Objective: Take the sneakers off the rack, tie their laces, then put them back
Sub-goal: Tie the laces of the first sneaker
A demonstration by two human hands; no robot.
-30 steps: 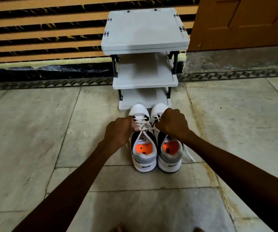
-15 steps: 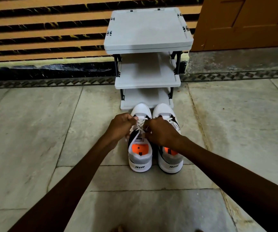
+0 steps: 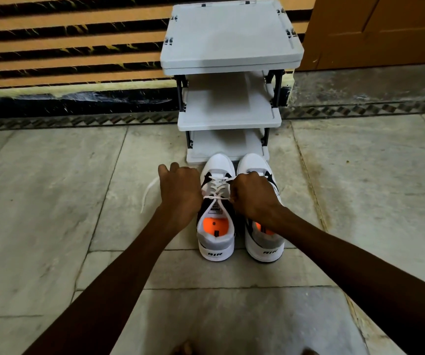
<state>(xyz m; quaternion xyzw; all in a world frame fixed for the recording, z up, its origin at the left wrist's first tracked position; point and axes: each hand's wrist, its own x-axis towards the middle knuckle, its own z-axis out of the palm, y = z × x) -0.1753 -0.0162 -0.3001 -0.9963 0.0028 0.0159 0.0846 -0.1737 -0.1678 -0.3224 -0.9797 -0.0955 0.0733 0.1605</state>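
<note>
Two white, grey and black sneakers with orange insoles stand side by side on the floor, toes against the rack's bottom shelf. The left sneaker has its white lace stretched taut across the tongue. My left hand is fisted on one lace end, which trails out blurred to the left. My right hand grips the other end and covers the lacing of the right sneaker. The grey three-shelf rack stands bare behind them.
A striped orange and black wall runs behind the rack. A wooden door is at the upper right. Stone floor tiles spread on both sides of the sneakers.
My hands have pulled apart sideways, drawing the left sneaker's lace tight. The left hand swung out to the left with its lace end whipping behind it.
</note>
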